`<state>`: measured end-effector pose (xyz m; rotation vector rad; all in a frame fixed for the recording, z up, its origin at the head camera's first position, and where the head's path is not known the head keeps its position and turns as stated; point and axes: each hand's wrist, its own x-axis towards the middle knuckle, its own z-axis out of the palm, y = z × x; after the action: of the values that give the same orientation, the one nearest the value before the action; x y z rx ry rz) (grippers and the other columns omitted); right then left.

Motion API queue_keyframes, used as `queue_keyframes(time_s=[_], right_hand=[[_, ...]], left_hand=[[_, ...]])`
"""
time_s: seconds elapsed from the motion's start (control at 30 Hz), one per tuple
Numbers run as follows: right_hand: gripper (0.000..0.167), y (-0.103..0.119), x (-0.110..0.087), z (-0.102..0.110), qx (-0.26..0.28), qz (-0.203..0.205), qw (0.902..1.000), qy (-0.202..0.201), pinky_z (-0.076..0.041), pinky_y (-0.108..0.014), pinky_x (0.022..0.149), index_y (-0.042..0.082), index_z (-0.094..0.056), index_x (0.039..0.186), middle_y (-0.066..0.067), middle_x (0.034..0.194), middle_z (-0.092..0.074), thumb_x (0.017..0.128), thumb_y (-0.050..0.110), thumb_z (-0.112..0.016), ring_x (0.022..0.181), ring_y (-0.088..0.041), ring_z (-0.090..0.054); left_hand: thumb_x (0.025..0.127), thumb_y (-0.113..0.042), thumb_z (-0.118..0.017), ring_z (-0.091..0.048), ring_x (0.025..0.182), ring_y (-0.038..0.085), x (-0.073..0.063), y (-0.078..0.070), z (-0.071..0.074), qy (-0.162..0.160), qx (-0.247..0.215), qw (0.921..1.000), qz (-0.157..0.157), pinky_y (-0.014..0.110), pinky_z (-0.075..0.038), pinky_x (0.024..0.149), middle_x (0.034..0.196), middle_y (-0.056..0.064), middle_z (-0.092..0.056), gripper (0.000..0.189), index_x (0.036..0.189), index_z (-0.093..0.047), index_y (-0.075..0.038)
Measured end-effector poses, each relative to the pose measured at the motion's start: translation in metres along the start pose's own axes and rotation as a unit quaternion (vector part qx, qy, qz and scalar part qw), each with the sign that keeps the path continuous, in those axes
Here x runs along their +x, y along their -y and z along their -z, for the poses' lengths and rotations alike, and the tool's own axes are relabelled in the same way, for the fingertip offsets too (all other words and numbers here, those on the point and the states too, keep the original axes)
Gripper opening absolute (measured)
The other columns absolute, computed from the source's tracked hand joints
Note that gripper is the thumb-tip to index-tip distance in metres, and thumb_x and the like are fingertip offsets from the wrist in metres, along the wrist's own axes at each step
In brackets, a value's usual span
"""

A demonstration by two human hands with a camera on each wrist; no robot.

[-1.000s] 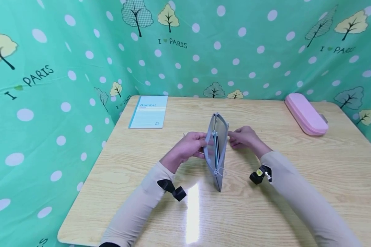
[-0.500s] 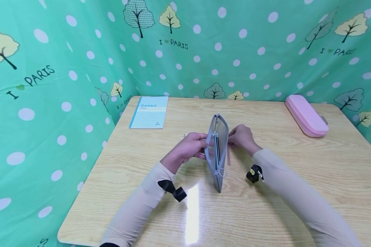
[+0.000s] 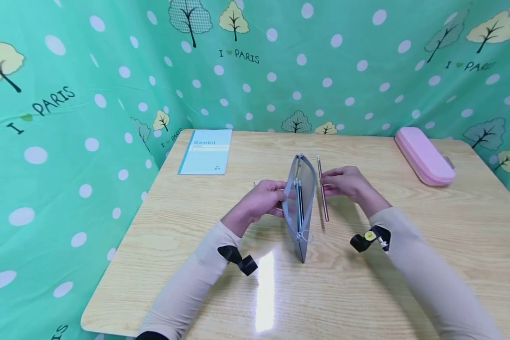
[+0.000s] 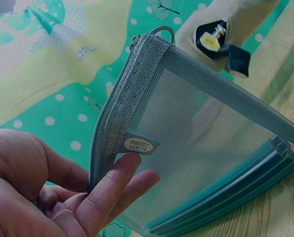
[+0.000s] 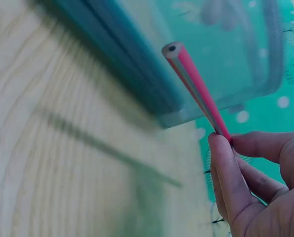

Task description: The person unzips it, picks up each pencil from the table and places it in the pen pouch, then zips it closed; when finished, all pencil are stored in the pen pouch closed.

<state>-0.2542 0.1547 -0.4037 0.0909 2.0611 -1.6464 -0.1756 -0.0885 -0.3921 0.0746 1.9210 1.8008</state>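
Note:
A grey mesh zip pouch (image 3: 309, 191) stands on edge at the middle of the table, its zipped mouth spread apart. My left hand (image 3: 260, 202) grips its left side, thumb at the rim and fingers on the mesh by a small label (image 4: 139, 144). Several dark and teal pencils (image 3: 299, 200) lie together inside along the bottom. Just right of the pouch, my right hand (image 3: 347, 184) pinches a red-and-grey striped pencil (image 5: 199, 91) between thumb and fingers. Its flat, unsharpened end shows in the right wrist view, and its shadow falls on the tabletop.
A pink pencil case (image 3: 425, 156) lies at the back right of the wooden table (image 3: 221, 293). At the back left is a light blue notebook (image 3: 205, 153). Green dotted cloth (image 3: 255, 75) hangs behind and along the left side.
The right hand, first low beside the pouch with the pencil mostly hidden, has lifted the striped pencil and moved a little right with it. The left hand keeps its hold on the pouch.

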Motion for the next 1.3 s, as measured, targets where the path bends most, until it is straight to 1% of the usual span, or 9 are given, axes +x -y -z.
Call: queue_keyframes(time_s=[0.13, 0.27, 0.4, 0.63, 0.73, 0.83, 0.97, 1.1, 1.3], right_hand=[[0.052, 0.009, -0.01, 0.001, 0.031, 0.016, 0.9994, 0.006, -0.064, -0.02, 0.073, -0.021, -0.039, 0.145, 0.002, 0.081, -0.07, 0.1, -0.004, -0.058, 0.07, -0.005, -0.07], [0.051, 0.014, -0.019, -0.001, 0.044, 0.027, 0.9986, 0.012, -0.064, -0.02, 0.075, -0.022, -0.039, 0.145, 0.003, 0.08, -0.07, 0.101, -0.004, -0.057, 0.072, -0.006, -0.069], [0.047, 0.018, -0.025, -0.003, 0.052, 0.035, 0.9979, 0.015, -0.064, -0.02, 0.075, -0.02, -0.042, 0.141, 0.003, 0.081, -0.07, 0.1, -0.004, -0.058, 0.073, -0.007, -0.069], [0.037, 0.025, -0.035, -0.006, 0.087, 0.047, 0.9948, 0.025, -0.064, -0.021, 0.073, -0.016, -0.05, 0.133, 0.002, 0.082, -0.07, 0.1, -0.003, -0.06, 0.074, -0.009, -0.069], [0.034, 0.028, -0.04, -0.011, 0.097, 0.05, 0.9937, 0.025, -0.064, -0.022, 0.073, -0.014, -0.052, 0.13, 0.001, 0.083, -0.071, 0.1, -0.003, -0.06, 0.074, -0.01, -0.07], [0.033, 0.032, -0.045, -0.017, 0.101, 0.061, 0.9927, 0.025, -0.065, -0.022, 0.073, -0.015, -0.052, 0.129, 0.001, 0.084, -0.071, 0.1, -0.003, -0.06, 0.075, -0.011, -0.07], [0.037, 0.037, -0.052, -0.028, 0.087, 0.071, 0.9934, 0.022, -0.065, -0.023, 0.075, -0.018, -0.049, 0.133, 0.001, 0.087, -0.071, 0.1, -0.003, -0.059, 0.077, -0.01, -0.07], [0.041, 0.042, -0.058, -0.04, 0.074, 0.076, 0.9942, 0.017, -0.065, -0.023, 0.078, -0.02, -0.047, 0.136, -0.001, 0.092, -0.069, 0.1, -0.003, -0.06, 0.078, -0.01, -0.069], [0.04, 0.046, -0.061, -0.05, 0.091, 0.084, 0.9923, 0.006, -0.064, -0.023, 0.077, -0.019, -0.048, 0.135, -0.005, 0.098, -0.065, 0.1, -0.003, -0.06, 0.077, -0.01, -0.07]], left_hand=[[0.107, 0.0, -0.041, -0.073, 0.107, 0.037, 0.0, 0.0, 0.0, 0.001, -0.004, 1.0, 0.0, 0.038, -0.065, 0.085, 0.144, 0.025, -0.059, 0.043, 0.149, -0.047, 0.007], [0.107, 0.0, -0.042, -0.073, 0.106, 0.036, 0.0, 0.0, 0.0, 0.0, -0.006, 1.0, 0.002, 0.038, -0.065, 0.086, 0.141, 0.027, -0.06, 0.043, 0.148, -0.048, 0.008], [0.106, -0.001, -0.042, -0.074, 0.104, 0.035, 0.001, 0.001, 0.0, -0.001, -0.003, 1.0, 0.001, 0.037, -0.066, 0.084, 0.137, 0.029, -0.062, 0.042, 0.147, -0.049, 0.008], [0.107, -0.001, -0.041, -0.073, 0.106, 0.036, 0.001, 0.0, 0.0, 0.005, -0.004, 1.0, 0.0, 0.037, -0.065, 0.085, 0.144, 0.025, -0.058, 0.043, 0.149, -0.047, 0.007], [0.107, -0.001, -0.042, -0.074, 0.104, 0.034, 0.001, 0.0, -0.001, 0.004, -0.003, 1.0, -0.001, 0.037, -0.065, 0.084, 0.144, 0.026, -0.058, 0.043, 0.149, -0.047, 0.007], [0.106, -0.001, -0.043, -0.075, 0.094, 0.027, 0.001, 0.0, -0.001, 0.001, -0.004, 1.0, -0.002, 0.034, -0.066, 0.08, 0.137, 0.028, -0.063, 0.042, 0.147, -0.05, 0.008], [0.106, -0.002, -0.045, -0.072, 0.082, 0.016, 0.002, 0.0, -0.001, 0.0, -0.004, 1.0, 0.0, 0.032, -0.066, 0.077, 0.124, 0.031, -0.068, 0.04, 0.144, -0.054, 0.008], [0.107, -0.003, -0.045, -0.07, 0.081, 0.015, 0.002, -0.001, -0.001, 0.0, 0.0, 1.0, -0.001, 0.032, -0.066, 0.077, 0.12, 0.027, -0.071, 0.039, 0.143, -0.056, 0.006], [0.107, -0.006, -0.049, -0.069, 0.08, 0.015, 0.003, -0.001, -0.001, -0.003, -0.003, 1.0, 0.003, 0.032, -0.066, 0.077, 0.111, 0.02, -0.073, 0.035, 0.138, -0.06, 0.006]])
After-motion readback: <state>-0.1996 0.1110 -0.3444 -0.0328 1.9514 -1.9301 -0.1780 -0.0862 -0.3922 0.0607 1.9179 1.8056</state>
